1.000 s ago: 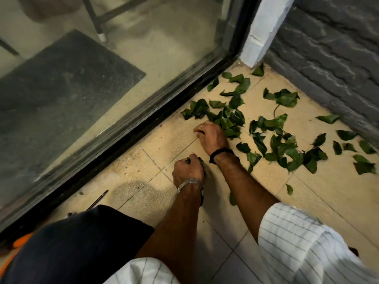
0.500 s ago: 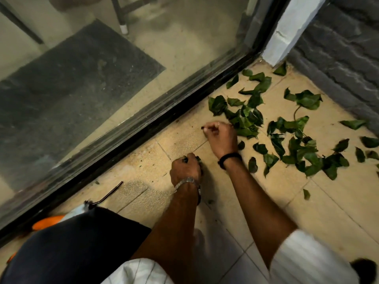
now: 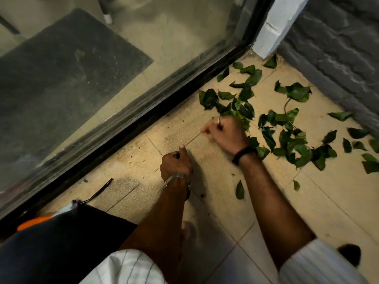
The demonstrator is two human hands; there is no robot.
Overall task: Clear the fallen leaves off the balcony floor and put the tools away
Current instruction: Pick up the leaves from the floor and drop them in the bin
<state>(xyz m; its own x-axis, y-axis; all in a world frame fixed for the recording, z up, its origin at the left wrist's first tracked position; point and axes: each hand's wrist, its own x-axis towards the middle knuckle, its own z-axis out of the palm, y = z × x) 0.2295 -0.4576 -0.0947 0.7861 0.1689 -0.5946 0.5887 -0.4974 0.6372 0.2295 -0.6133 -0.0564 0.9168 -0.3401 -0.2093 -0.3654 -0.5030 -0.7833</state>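
Green fallen leaves [image 3: 287,138] lie scattered over the beige balcony tiles [image 3: 328,201], thickest between the glass door and the stone wall. My right hand [image 3: 225,134] rests at the near-left edge of the pile. Its fingers are curled and blurred, with a dark sliver between them and leaves against its far side. My left hand [image 3: 176,162] is a fist on the floor just left of it, closed around something dark that sticks out at the thumb and below the wrist. I cannot tell what that thing is. Single leaves [image 3: 240,190] lie near my right forearm.
A black sliding-door track [image 3: 143,124] runs diagonally along the left, with a doormat [image 3: 61,68] behind the glass. A grey stone wall [image 3: 338,58] and a white pillar [image 3: 274,23] close the far corner. An orange-and-white tool [image 3: 32,221] with a thin black rod [image 3: 98,191] lies by my dark knee [image 3: 61,247].
My right hand has pulled back out of the leaf pile toward my left fist, closing its fingers. My left hand has stayed where it was.
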